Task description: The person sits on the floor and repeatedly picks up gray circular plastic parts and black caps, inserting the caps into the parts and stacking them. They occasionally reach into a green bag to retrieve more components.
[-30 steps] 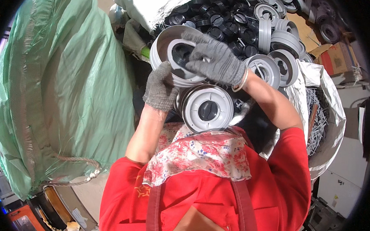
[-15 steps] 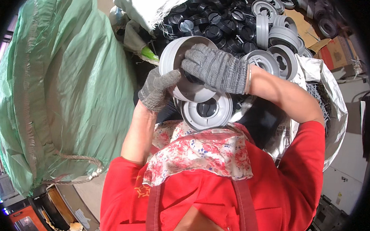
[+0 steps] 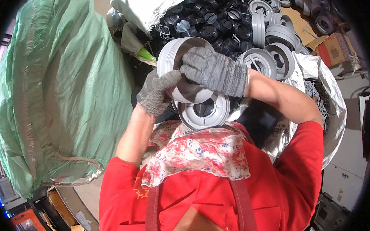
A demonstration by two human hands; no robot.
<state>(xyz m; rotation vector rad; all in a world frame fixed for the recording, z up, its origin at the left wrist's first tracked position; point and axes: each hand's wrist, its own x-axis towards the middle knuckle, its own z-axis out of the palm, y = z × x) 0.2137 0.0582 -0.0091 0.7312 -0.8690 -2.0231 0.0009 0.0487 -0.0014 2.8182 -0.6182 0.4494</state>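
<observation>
My left hand, in a grey knitted glove, grips the lower left rim of a grey plastic threaded ring. The ring is tilted, its wide opening turned toward my right hand. My right hand, gloved too, reaches into that opening with its fingers bent together. What those fingertips hold is hidden by the glove; a dark part shows just beneath them. Under the ring, close to my apron, rests a second grey round fitting with a black cap at its centre.
Beyond my hands lie a heap of black caps and several grey fittings. A large green woven sack stands at the left. A white sack with thin grey pieces is at the right, cardboard boxes farther back.
Both hands keep almost the same grip on the ring. The view has shifted slightly, and my right hand sits a touch lower against the ring.
</observation>
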